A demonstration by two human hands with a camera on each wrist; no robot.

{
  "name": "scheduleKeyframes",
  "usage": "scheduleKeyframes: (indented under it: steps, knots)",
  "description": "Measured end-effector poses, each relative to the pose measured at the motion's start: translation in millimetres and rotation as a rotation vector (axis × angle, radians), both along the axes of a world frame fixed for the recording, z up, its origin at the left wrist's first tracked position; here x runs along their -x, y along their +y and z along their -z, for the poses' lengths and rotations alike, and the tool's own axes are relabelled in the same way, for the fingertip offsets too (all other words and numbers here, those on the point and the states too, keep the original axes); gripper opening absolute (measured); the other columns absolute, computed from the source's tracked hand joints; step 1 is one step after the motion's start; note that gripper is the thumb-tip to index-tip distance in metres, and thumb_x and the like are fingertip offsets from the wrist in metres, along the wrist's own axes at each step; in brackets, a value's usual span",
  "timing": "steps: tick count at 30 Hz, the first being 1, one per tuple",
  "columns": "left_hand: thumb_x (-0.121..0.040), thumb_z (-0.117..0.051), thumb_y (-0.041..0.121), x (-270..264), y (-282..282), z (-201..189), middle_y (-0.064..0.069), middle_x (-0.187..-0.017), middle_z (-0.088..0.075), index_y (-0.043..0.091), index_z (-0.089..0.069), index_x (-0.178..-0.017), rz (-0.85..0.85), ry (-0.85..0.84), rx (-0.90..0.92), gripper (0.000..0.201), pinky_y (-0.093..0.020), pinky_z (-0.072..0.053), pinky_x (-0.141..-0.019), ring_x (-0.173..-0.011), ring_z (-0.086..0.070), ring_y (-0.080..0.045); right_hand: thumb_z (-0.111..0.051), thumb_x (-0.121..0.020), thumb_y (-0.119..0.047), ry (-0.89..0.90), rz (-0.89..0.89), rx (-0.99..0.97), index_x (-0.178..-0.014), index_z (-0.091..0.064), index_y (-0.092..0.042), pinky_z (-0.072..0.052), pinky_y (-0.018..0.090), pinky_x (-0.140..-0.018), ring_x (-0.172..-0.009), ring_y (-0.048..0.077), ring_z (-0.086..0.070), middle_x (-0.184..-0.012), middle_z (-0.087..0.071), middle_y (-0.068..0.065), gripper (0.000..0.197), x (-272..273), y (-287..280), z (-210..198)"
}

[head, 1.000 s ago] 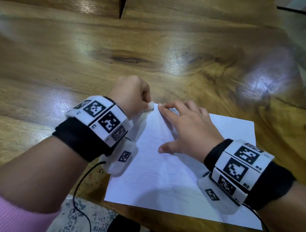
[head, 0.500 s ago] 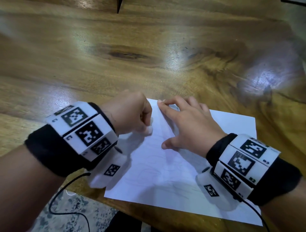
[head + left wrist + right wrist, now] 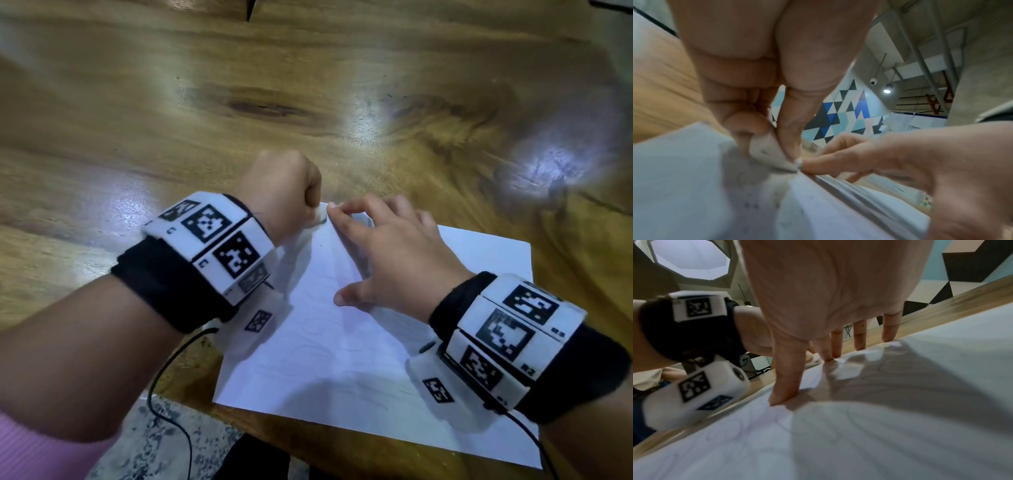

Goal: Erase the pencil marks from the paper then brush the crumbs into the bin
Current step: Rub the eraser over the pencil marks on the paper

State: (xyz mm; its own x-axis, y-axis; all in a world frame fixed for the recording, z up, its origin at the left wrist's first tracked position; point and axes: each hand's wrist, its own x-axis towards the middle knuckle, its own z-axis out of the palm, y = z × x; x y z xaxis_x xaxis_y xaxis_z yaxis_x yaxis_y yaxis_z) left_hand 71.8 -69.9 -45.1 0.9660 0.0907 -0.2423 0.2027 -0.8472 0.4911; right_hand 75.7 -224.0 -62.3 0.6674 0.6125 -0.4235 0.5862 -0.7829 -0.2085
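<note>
A white sheet of paper (image 3: 342, 359) with faint pencil lines lies at the near edge of the wooden table (image 3: 239, 102). My left hand (image 3: 287, 192) pinches a white eraser (image 3: 768, 155) between thumb and fingers and presses it on the paper's far left corner (image 3: 320, 214). My right hand (image 3: 394, 253) lies spread on the paper (image 3: 838, 443), fingertips (image 3: 827, 356) and thumb pressing it flat, index tip right beside the eraser. A few dark crumbs (image 3: 754, 206) lie on the paper (image 3: 684, 186) near the eraser. No bin is in view.
The table stretches bare and glossy beyond the paper, with a dark notch (image 3: 251, 12) at its far edge. A black cable (image 3: 164, 394) hangs from my left wrist over the near table edge above a speckled floor (image 3: 157, 442).
My left hand went back toward me along the paper's left side with the eraser, then returned forward to the far left corner. My right hand stayed pressing the paper.
</note>
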Motion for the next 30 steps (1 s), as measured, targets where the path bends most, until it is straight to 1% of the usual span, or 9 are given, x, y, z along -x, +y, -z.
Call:
scheduleKeyframes:
  steps: [5,7,11,14,16,20,22,26,30]
  knots:
    - [-0.065,-0.077,0.025,27.1,5.6,0.1,0.013,-0.049,-0.051,0.016,-0.065,-0.060,0.217,0.254,0.017,0.016,-0.002,-0.034,-0.046,-0.049,-0.050,0.000,-0.066,-0.067,-0.064,-0.004,-0.009,0.007,-0.148,-0.008,-0.036,-0.017,0.034,-0.103,-0.123,0.015,-0.016,-0.142,-0.018,-0.016,0.104,0.2,-0.9,0.3]
    - [-0.067,-0.075,0.025,18.9,3.5,-0.8,0.012,-0.051,-0.049,0.017,-0.062,-0.061,0.136,0.163,-0.007,0.017,-0.007,-0.034,-0.045,-0.055,-0.051,-0.005,-0.066,-0.067,-0.064,-0.001,-0.011,0.008,-0.149,-0.008,-0.035,-0.017,0.034,-0.103,-0.123,0.015,-0.015,-0.142,-0.018,-0.016,0.104,0.4,-0.8,-0.1]
    - [-0.075,-0.069,0.019,4.0,-3.7,-1.9,0.010,-0.057,-0.045,0.013,-0.065,-0.072,0.007,0.029,-0.043,0.008,-0.022,-0.037,-0.062,-0.073,-0.054,-0.018,-0.066,-0.067,-0.064,-0.002,-0.009,0.010,-0.149,-0.008,-0.035,-0.017,0.035,-0.103,-0.123,0.016,-0.016,-0.141,-0.018,-0.016,0.104,-0.1,-0.4,0.0]
    - [-0.068,-0.074,0.022,21.0,2.1,0.1,0.011,-0.052,-0.050,0.016,-0.064,-0.062,0.207,0.186,-0.017,0.013,-0.014,-0.035,-0.050,-0.056,-0.051,-0.011,-0.066,-0.067,-0.064,-0.008,-0.011,0.009,-0.148,-0.008,-0.036,-0.018,0.034,-0.102,-0.124,0.016,-0.015,-0.142,-0.017,-0.017,0.104,-0.1,-1.1,0.6]
    - [-0.066,-0.077,0.025,24.7,2.7,-1.5,0.012,-0.053,-0.055,0.017,-0.067,-0.064,0.242,0.275,0.029,0.013,-0.006,-0.036,-0.051,-0.053,-0.049,-0.004,-0.066,-0.067,-0.065,-0.006,-0.011,0.009,-0.148,-0.008,-0.036,-0.018,0.035,-0.102,-0.124,0.016,-0.015,-0.142,-0.017,-0.017,0.104,-0.2,-1.3,0.9]
    - [-0.074,-0.070,0.022,3.0,-3.8,-2.8,0.008,-0.059,-0.052,0.011,-0.067,-0.074,0.006,0.010,-0.004,0.011,-0.019,-0.034,-0.056,-0.067,-0.051,-0.015,-0.068,-0.067,-0.063,-0.014,-0.011,0.013,-0.148,-0.008,-0.036,-0.019,0.036,-0.102,-0.124,0.017,-0.017,-0.142,-0.019,-0.016,0.105,0.0,-0.6,1.7]
    - [-0.075,-0.069,0.021,3.7,-3.7,-2.5,0.010,-0.056,-0.046,0.011,-0.066,-0.071,0.033,0.018,-0.031,0.010,-0.020,-0.036,-0.055,-0.069,-0.053,-0.017,-0.068,-0.067,-0.063,-0.015,-0.011,0.008,-0.148,-0.008,-0.036,-0.019,0.036,-0.103,-0.124,0.017,-0.017,-0.141,-0.019,-0.016,0.105,0.1,-0.7,2.0]
    - [-0.066,-0.076,0.026,23.7,2.2,-3.2,0.011,-0.054,-0.053,0.018,-0.067,-0.065,0.275,0.278,-0.036,0.012,-0.013,-0.036,-0.050,-0.055,-0.050,-0.006,-0.066,-0.066,-0.065,-0.018,-0.014,0.008,-0.148,-0.007,-0.036,-0.018,0.035,-0.102,-0.124,0.016,-0.015,-0.142,-0.018,-0.017,0.105,-0.6,-2.0,1.7]
    - [-0.072,-0.072,0.021,9.7,1.4,-3.1,0.013,-0.056,-0.046,0.015,-0.065,-0.070,0.063,0.060,-0.050,0.009,-0.018,-0.034,-0.056,-0.068,-0.050,-0.015,-0.064,-0.066,-0.067,-0.022,-0.019,0.017,-0.148,-0.008,-0.036,-0.018,0.036,-0.103,-0.124,0.016,-0.016,-0.140,-0.018,-0.017,0.105,0.3,-1.4,0.7]
